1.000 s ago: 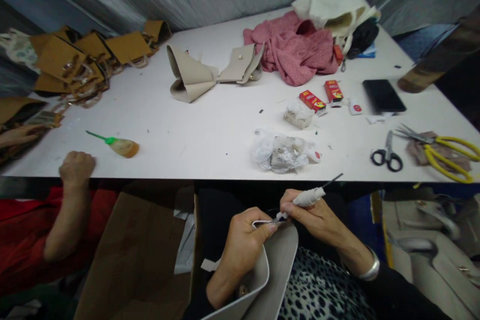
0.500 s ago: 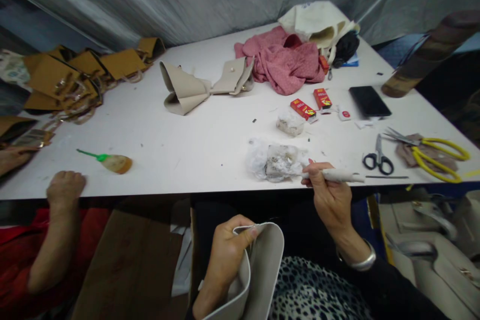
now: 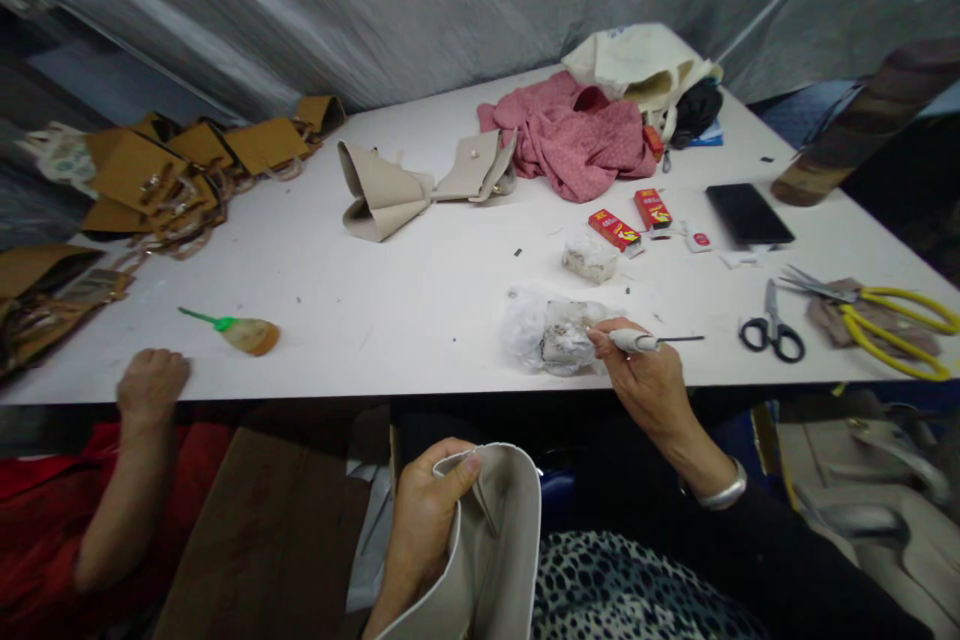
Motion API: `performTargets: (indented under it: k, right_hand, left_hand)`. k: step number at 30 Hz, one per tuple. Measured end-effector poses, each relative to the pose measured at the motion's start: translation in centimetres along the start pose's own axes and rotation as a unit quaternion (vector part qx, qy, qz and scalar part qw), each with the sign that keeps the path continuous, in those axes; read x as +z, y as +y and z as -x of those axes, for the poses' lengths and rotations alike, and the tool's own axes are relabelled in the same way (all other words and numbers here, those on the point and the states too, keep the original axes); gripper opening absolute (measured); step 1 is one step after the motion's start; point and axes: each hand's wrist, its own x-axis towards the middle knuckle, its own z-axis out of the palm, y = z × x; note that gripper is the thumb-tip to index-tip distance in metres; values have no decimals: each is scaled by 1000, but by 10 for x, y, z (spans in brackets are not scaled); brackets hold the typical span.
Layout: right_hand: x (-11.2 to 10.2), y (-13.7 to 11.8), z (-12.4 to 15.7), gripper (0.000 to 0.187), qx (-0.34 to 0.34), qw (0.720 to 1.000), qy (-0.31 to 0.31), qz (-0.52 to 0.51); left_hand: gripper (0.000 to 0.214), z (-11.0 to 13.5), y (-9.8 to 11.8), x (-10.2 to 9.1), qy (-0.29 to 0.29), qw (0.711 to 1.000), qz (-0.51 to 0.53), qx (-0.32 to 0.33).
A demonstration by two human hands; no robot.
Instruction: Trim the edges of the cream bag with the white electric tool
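1. At the near side, below the desk (image 3: 315, 270), the left grip (image 3: 425, 505) is pinching the rim of a beige bag piece (image 3: 519, 530), which is curving open over the lap.
2. At the desk's near edge, the right grip (image 3: 645, 380) is closing round a white-wrapped tool (image 3: 634, 340), whose thin dark rod is pointing right.
3. The fingers are hovering at or touching the right end of a plastic-wrapped block (image 3: 562, 332) (contact is hard to tell).
4. At the left, a co-worker's fist (image 3: 152, 385) is resting at the desk edge, and a green-nozzled bottle (image 3: 253, 336) is lying just beyond it.
5. To the right, black-handled scissors (image 3: 772, 317) are lying beside yellow-handled shears (image 3: 911, 302).
6. Beyond the wrapped block, a smaller block (image 3: 591, 262) is sitting near two red boxes.
7. Farther back, a pink cloth (image 3: 574, 140) is lying in folds.
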Motion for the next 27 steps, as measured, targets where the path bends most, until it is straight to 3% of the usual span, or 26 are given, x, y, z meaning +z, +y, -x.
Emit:
performTargets:
  k: [5, 8, 12, 15, 17, 19, 22, 24, 27]
  right_hand:
    - [1, -7, -15, 51, -79, 984, -59, 148]
    - [-1, -4, -19, 60, -92, 974, -81, 189]
    - [-10, 0, -12, 51, -70, 990, -62, 101]
    - [-14, -16, 0, 33, 14, 998, 3, -55]
    - [-11, -35, 9, 30, 106, 973, -17, -202]
    - [-3, -55, 16, 34, 171, 917, -105, -344]
    - [12, -75, 24, 40, 193, 840, -226, -453]
    - [19, -81, 27, 42, 188, 824, -261, -467]
    - [23, -82, 31, 43, 181, 823, -291, -454]
  left_hand:
    - [42, 8, 6, -1, -9, 1000, 12, -16]
    - [37, 8, -1, -7, -25, 999, 34, -6]
    - [37, 4, -17, -15, -22, 996, 82, 10]
    - [37, 2, -22, -16, -22, 996, 91, 2]
    - [39, 2, -22, -15, -29, 996, 86, -16]
    - [41, 3, -18, -14, -44, 995, 83, -33]
    - [42, 6, -12, -12, -80, 993, 80, -41]
    - [42, 8, -9, -11, -108, 990, 76, -48]
    - [42, 9, -8, -10, -129, 987, 79, -58]
